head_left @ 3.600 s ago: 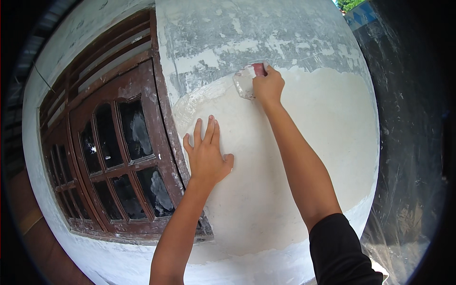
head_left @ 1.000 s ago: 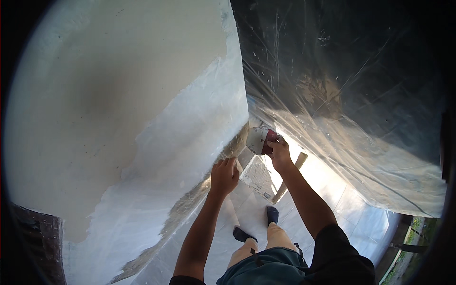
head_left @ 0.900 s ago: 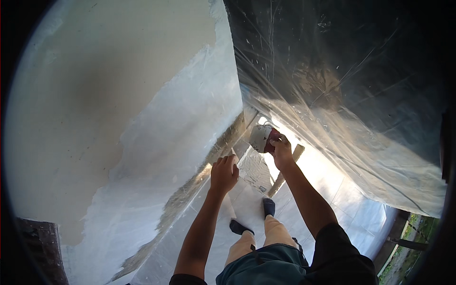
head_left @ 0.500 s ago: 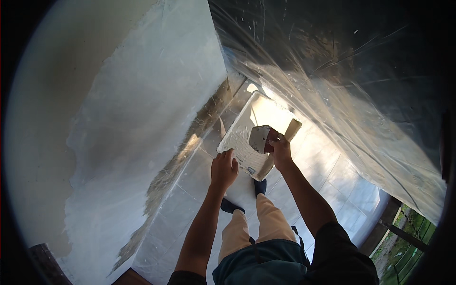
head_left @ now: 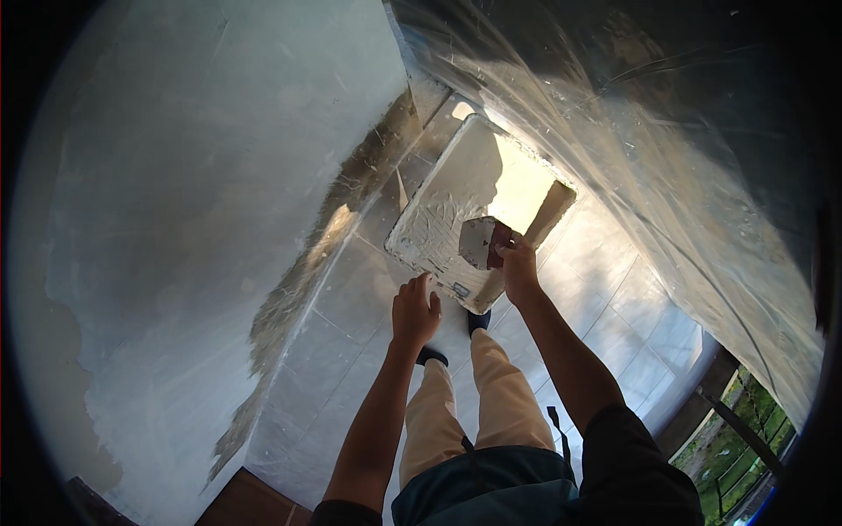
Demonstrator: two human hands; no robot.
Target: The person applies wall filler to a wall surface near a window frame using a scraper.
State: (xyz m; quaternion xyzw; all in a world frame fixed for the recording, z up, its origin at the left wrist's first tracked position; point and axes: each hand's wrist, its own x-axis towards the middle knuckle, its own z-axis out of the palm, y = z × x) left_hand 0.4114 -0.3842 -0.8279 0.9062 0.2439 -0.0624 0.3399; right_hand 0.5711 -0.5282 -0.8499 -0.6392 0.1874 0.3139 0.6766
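My right hand (head_left: 517, 263) grips a wide scraper (head_left: 481, 242) with a dark red handle and a white-crusted blade, held over a large rectangular tray (head_left: 427, 192) smeared with pale putty. Sunlight falls across part of the tray's far half. My left hand (head_left: 417, 311) is just outside the tray's near-left edge, fingers loosely bent, with nothing visible in it. Below the hands are my legs in light trousers and dark socks.
A patchily skim-coated wall (head_left: 193, 202) rises on the left, with a rough band along its foot. Creased plastic sheeting (head_left: 693, 175) hangs on the right. Grey tiles (head_left: 342, 359) form the floor. Greenery and rails (head_left: 745, 447) show at lower right.
My view has swung from the wall beside the window down to the floor. The scraper has come off the wall to above the tray, which now shows fully beyond my feet.
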